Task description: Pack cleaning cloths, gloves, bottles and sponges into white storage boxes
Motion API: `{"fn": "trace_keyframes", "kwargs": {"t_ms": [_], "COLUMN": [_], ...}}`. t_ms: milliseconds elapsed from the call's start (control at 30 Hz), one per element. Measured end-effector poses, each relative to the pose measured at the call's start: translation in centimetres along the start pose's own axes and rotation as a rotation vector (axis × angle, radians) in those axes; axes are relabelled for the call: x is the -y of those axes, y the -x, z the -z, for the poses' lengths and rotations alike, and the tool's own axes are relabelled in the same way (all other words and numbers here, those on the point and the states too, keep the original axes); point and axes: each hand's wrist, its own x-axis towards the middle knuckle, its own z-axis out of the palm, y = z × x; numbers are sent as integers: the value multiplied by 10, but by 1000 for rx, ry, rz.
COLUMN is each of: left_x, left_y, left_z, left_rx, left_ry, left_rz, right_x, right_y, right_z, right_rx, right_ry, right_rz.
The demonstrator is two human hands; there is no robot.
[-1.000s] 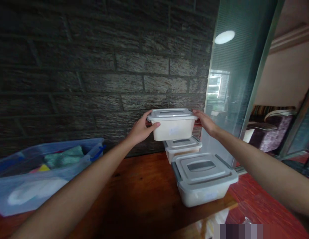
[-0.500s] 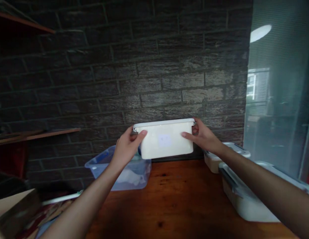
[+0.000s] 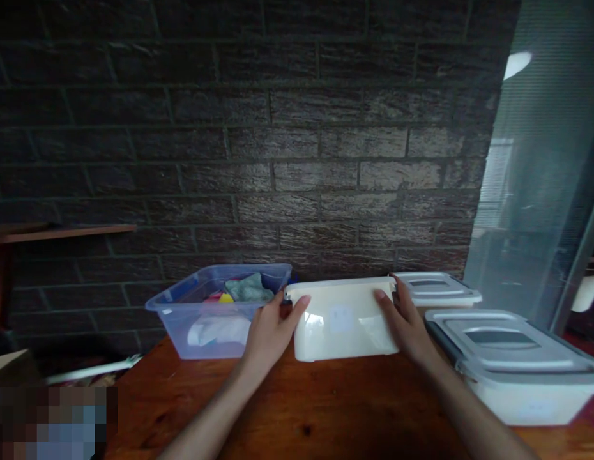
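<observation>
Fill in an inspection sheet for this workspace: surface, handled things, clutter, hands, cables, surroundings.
Surface: brown wooden table, with dark spots.
Handled things: white box, lid on; whether it touches the table is unclear.
Clutter: see-through tub holding a green cloth; at right, rear box and front box, both lidded.
Hands: left hand and right hand grip opposite ends of the white box.
Cables: nothing seen.
Surroundings: dark brick wall, shelf, glass panel.
</observation>
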Motion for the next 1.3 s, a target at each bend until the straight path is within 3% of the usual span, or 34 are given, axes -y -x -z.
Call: {"fn": "trace_keyframes", "kwargs": {"t_ms": [167, 467, 633, 867, 1300], "left_x": [10, 44, 58, 54, 71], "left_y": [-1, 23, 28, 28, 27], "left_z": [-22, -56, -58, -60, -61], "left_rx": [15, 22, 92, 34, 65], "left_ry": [-34, 52, 94, 136, 105], "left_rz": [16, 143, 163, 196, 66], "right_x": [-29, -54, -52, -50, -58], "right_y": [11, 34, 31, 36, 38], "right_z": [-4, -1, 3, 8, 10], "right_rx": [-44, -61, -56, -9, 8], "right_ry": [-88, -130, -94, -19, -75], "right_rz": [-153, -193, -231, -252, -229]}}
